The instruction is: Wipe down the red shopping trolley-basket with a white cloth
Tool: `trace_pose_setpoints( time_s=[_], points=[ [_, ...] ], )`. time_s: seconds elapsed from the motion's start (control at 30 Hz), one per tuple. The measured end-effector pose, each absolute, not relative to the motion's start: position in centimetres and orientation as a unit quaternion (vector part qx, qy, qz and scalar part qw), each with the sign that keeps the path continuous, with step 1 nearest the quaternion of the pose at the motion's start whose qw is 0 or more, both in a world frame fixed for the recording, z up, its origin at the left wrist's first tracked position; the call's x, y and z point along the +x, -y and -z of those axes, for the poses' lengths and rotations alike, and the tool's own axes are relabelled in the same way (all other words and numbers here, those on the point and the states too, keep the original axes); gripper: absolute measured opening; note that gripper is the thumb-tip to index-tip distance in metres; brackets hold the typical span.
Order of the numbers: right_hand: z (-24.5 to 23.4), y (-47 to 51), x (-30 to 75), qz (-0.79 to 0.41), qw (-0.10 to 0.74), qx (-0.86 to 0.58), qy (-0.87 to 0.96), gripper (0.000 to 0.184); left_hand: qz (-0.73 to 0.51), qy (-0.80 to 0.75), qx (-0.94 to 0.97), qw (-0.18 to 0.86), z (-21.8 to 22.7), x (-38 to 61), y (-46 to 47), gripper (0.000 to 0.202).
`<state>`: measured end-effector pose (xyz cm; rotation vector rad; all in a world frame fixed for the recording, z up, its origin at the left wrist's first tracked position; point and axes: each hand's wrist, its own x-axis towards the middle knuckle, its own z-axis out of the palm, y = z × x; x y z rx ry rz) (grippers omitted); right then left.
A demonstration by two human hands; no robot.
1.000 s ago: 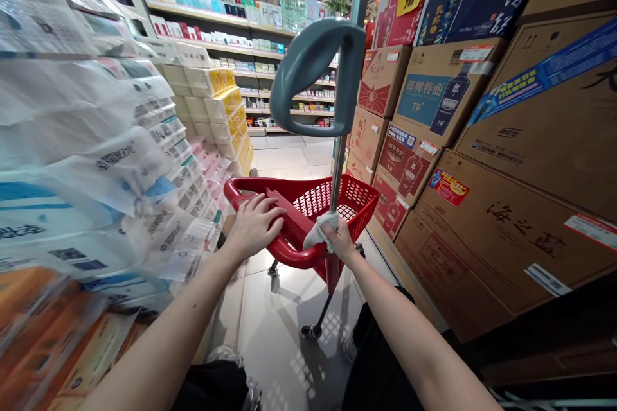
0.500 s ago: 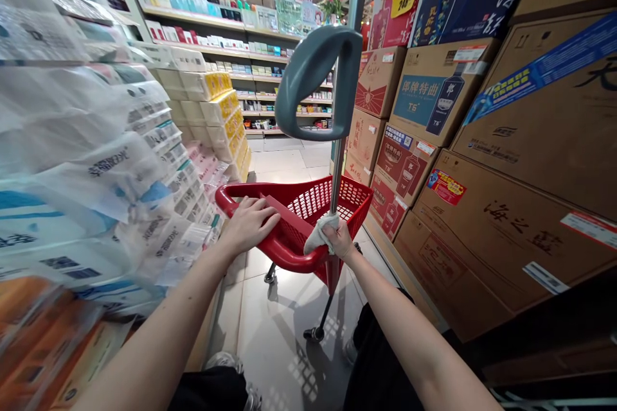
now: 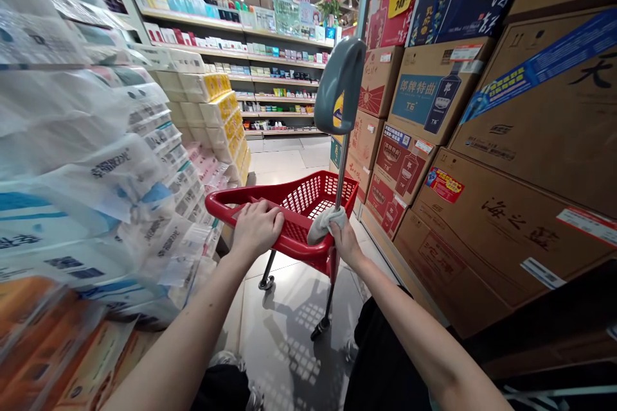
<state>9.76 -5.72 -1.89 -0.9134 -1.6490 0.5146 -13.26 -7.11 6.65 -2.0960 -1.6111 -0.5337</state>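
Observation:
In the head view, a red shopping cart (image 3: 294,187) with a perforated basket stands on the floor in front of me. My left hand (image 3: 258,225) grips its near red rim, fingers curled over the inner panel. A pale grey cloth (image 3: 322,223) is bunched on the cart's right corner, beside a thin metal pole (image 3: 342,170). My right hand (image 3: 343,234) closes on this cloth, and its fingertips are partly hidden. Higher up, a grey loop-shaped handle (image 3: 324,87) is fixed to the pole. Where the pole ends below is hidden by the cloth and hand.
Stacked tissue packs (image 3: 96,167) line the left side, with yellow-and-white packs (image 3: 226,115) beyond. Cardboard cartons (image 3: 482,218) are piled high on the right. Shelves of small goods (image 3: 231,45) cross the far end. The tiled floor (image 3: 284,157) runs between.
The cart has turned and shifted slightly left and away. Its grey loop handle now appears narrower and farther right. My left hand has moved right along the rim; the right hand still holds the cloth.

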Motion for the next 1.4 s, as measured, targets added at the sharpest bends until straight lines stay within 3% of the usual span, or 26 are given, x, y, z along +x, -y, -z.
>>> trace_pose_setpoints(
  time_s=[0.43,0.8,1.07,1.4],
  points=[
    [-6.2,4.3,7.8,-0.233,0.629,-0.383,0.636,0.038,0.21,0.589,-0.745,0.232,-6.2,-13.4,8.1,0.033],
    [-0.4,5.1,8.6,-0.242,0.568,-0.384,0.687,0.036,0.211,0.584,-0.742,0.252,-6.1,-13.7,8.7,0.031],
    [-7.8,4.4,8.4,-0.213,0.619,-0.373,0.658,0.038,0.227,0.589,-0.736,0.246,-6.0,-13.3,8.5,0.032],
    [-0.1,4.1,9.7,-0.239,0.545,-0.381,0.708,0.04,0.236,0.587,-0.744,0.216,-5.8,-13.3,8.1,0.034]
  ],
)
